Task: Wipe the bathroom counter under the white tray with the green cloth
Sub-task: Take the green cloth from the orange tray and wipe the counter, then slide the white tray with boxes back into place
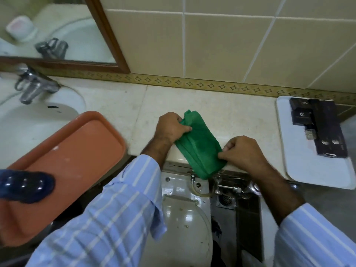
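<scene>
White tray (300,166) holds dark boxes (317,128); left hand (170,127) and right hand (240,149) each pinch the green cloth (198,143) on the counter (240,112).

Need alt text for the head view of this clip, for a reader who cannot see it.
Both hands grip a folded green cloth on a beige bathroom counter, the left hand at its far end and the right hand at its near end. A white tray holding dark boxes sits to the right; an orange tray rests over the sink at left.
</scene>
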Motion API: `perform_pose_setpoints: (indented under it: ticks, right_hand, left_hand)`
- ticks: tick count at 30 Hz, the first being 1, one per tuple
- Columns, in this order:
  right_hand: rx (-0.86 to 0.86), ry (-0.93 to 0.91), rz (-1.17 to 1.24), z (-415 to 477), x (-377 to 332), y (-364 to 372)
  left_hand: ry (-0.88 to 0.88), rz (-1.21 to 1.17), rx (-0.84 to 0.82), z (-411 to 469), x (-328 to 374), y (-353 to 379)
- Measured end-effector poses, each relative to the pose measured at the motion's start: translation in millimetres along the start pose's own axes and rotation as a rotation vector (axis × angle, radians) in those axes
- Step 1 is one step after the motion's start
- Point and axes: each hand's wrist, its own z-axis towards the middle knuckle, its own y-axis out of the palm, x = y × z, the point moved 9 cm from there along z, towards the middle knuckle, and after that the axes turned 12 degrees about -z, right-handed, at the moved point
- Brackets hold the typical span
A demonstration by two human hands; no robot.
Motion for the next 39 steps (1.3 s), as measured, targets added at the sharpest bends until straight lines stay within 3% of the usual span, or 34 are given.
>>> perform_pose_setpoints:
  ticks: [6, 11, 16, 20, 22, 26, 29, 33, 39]
  right_hand:
    - [0.008, -0.146, 0.434, 29, -88, -23]
    - [-0.010, -0.309, 0.566, 67, -193, -2]
    - [0.137, -0.439, 0.362, 101, -248, 26]
    - [0.170, -0.552, -0.183, 105, -257, 48]
    - [0.196, -0.608, -0.309, 101, -246, 46]
    - [0.240, -0.520, -0.405, 101, -187, 17]
    - [0.286, -0.366, -0.409, 96, -122, -17]
    - [0.381, -0.162, -0.380, 69, -23, -70]
    - [0.523, 0.113, -0.327, 14, 113, -124]
  left_hand:
    - [-0.046, -0.230, 0.171, 15, -21, -103]
    - [-0.104, -0.037, 0.406, 49, -44, -201]
    - [-0.151, 0.231, 0.460, 82, -69, -227]
    - [-0.235, 0.429, 0.439, 96, -97, -204]
    - [-0.246, 0.462, 0.486, 90, -101, -196]
    - [0.070, 0.305, 0.463, 68, -60, -139]
    - [0.253, 0.205, 0.293, 53, -11, -73]
    - [0.441, 0.243, 0.070, 39, 71, 4]
    - [0.619, 0.290, -0.299, 0, 170, 121]
